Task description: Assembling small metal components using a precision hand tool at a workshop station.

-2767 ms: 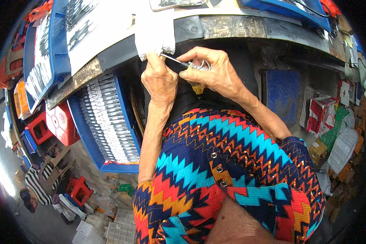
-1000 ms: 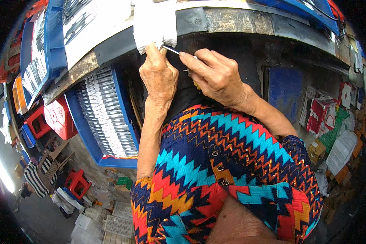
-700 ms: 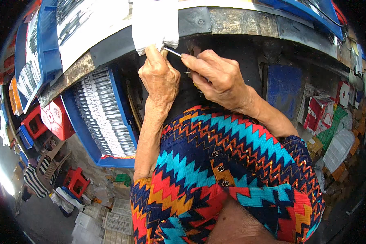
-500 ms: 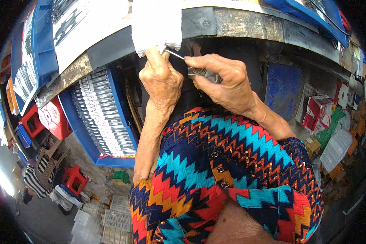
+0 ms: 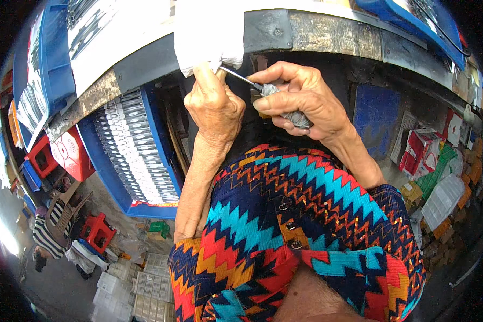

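My right hand point(image 5: 311, 104) is closed around the grey, wrapped handle of a screwdriver-like tool point(image 5: 238, 75) with a thin metal shaft. Its tip points left, meeting the fingertips of my left hand point(image 5: 214, 104). Those fingers are pinched together against the lower end of a white cloth point(image 5: 209, 37), which hangs over the edge of the workbench point(image 5: 150, 58). Whatever small piece they hold is hidden by the fingers and cloth.
Below the bench on the left stands a blue crate point(image 5: 124, 209) with rows of slim metal pieces. Another blue tray point(image 5: 59, 70) sits on the bench. Red stools point(image 5: 96, 233), clear plastic boxes point(image 5: 153, 287) and a person in stripes point(image 5: 51, 231) are at lower left. Cartons point(image 5: 421, 153) lie at right.
My right hand has shifted its grip, its fingers loosening so more of the grey handle shows. The left hand stays pinched at the cloth's end.
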### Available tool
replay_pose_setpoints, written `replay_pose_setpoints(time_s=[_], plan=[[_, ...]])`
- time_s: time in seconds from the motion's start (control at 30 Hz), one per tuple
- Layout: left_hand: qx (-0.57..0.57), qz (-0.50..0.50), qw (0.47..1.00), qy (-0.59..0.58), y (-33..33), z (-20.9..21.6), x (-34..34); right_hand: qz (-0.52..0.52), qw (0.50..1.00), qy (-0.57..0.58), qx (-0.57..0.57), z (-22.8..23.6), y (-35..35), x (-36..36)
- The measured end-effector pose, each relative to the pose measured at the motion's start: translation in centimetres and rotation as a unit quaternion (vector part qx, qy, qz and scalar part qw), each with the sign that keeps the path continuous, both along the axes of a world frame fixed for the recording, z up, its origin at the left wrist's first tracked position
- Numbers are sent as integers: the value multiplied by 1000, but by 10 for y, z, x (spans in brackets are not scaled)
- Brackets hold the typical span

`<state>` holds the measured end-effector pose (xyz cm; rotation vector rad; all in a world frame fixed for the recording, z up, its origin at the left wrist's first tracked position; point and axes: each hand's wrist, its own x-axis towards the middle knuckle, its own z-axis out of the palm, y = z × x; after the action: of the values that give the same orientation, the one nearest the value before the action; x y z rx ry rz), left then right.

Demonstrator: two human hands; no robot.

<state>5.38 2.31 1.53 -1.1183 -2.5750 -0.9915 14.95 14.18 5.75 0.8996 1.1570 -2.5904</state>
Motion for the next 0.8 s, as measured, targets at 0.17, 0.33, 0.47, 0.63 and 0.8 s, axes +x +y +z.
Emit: replay_pose_setpoints(time_s=[0.17, 0.33, 0.47, 0.63, 0.8], plan=[[14, 3, 1000, 3, 0, -1, 0, -17, 996, -1, -91, -3, 2, -1], [35, 3, 999, -8, -3, -5, -2, 30, 992, 79, 93, -16, 0, -2], [64, -27, 995, -71, -8, -3, -2, 41, 979, 63, 189, -15, -2, 4], [94, -24, 984, -149, -19, 8, -1, 12, 991, 105, 85, -39, -14, 21], [90, -83, 977, -177, -30, 16, 1, 101, 957, 20, 272, -66, -26, 29]])
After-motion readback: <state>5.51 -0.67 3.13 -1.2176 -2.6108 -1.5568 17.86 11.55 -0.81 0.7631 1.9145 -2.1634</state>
